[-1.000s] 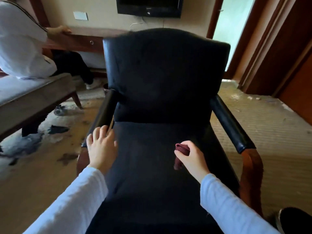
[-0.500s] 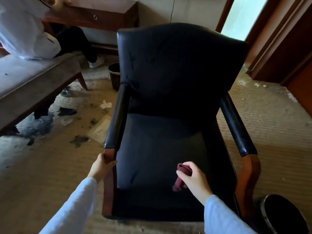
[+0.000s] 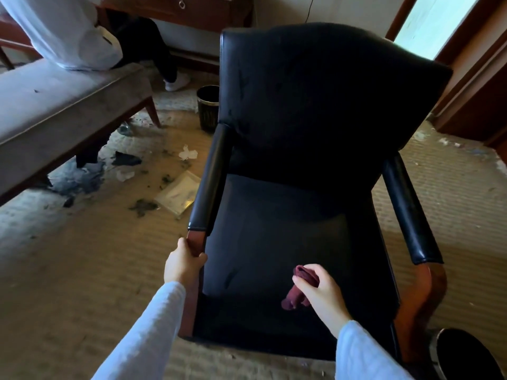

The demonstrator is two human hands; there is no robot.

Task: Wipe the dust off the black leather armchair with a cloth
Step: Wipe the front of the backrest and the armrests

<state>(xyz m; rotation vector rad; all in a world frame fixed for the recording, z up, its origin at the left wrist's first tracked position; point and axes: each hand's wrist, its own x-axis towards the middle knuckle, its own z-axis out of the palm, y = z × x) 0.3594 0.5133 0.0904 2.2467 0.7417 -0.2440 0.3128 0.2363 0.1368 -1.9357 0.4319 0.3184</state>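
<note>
Head view, looking down: you stand at the front of the black leather armchair with wooden frame [image 3: 301, 133], w/ both pale-blue sleeves reaching in. Your left hand [image 3: 183, 264] is wrapped round the reddish wooden front post of the left armrest, fingers closed on the wood just below the black padded arm. Your right hand [image 3: 319, 293] is curled tight around the bunched dark-red cloth [image 3: 297, 293], which sticks out above and below the fist, over the front-right part of the seat cushion; can't tell whether the cloth touches the leather. Seat and backrest fill the centre of frame. Left of the chair, a dirty beige carpet [image 3: 68, 256] is strewn w/ dark debris, white crumpled paper scraps [image 3: 188, 154] and a flat clear plastic packet [image 3: 179, 194]. A small dark round wastebasket [image 3: 207, 106] stands just beside the backrest. Another person in white [image 3: 63, 31] sits on a grey upholstered bench [image 3: 55, 105], top left.
</note>
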